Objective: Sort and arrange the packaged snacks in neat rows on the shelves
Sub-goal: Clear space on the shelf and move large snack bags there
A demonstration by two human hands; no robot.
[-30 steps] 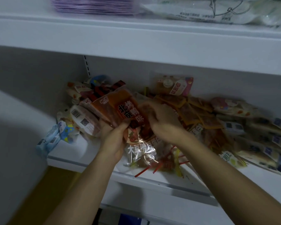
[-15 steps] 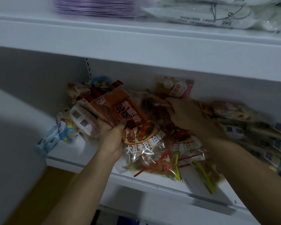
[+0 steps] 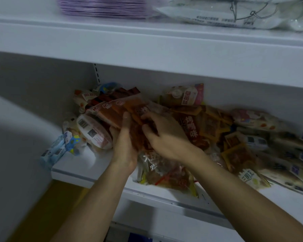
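1. Where the white shelf [image 3: 87, 165] meets the grey wall at its left end, a loose heap of packaged snacks [image 3: 217, 130] lies spread across the board, not in rows.
2. Left hand [image 3: 125, 145] is raised at the front of the heap with its palm turned to the right, thumb up and fingers curled behind a bundle of orange-brown packets [image 3: 122, 110], which it grips from the left side.
3. Right hand [image 3: 164, 135] lies just beside the left one, palm down, fingers bent onto the same reddish packets at the middle of the bundle (motion blur hides whether it pinches one packet or only presses on them).
4. Below both hands a clear bag with white lettering and red and yellow strips [image 3: 166, 175] rests at the front edge of the shelf.
5. Left of the bundle, a white packet with a barcode [image 3: 93, 131] leans against the heap, and a small blue-and-white packet [image 3: 57, 151] hangs over the shelf's left end.
6. At the back, a pink-and-cream packet [image 3: 187, 95] stands against the rear wall.
7. To the right, flat orange sachets [image 3: 234, 147] and pale packets with blue labels [image 3: 294, 161] overlap in a jumble.
8. On the upper shelf [image 3: 147, 42] sit a stack of purple items [image 3: 101, 6] and white plastic bags [image 3: 234, 13].
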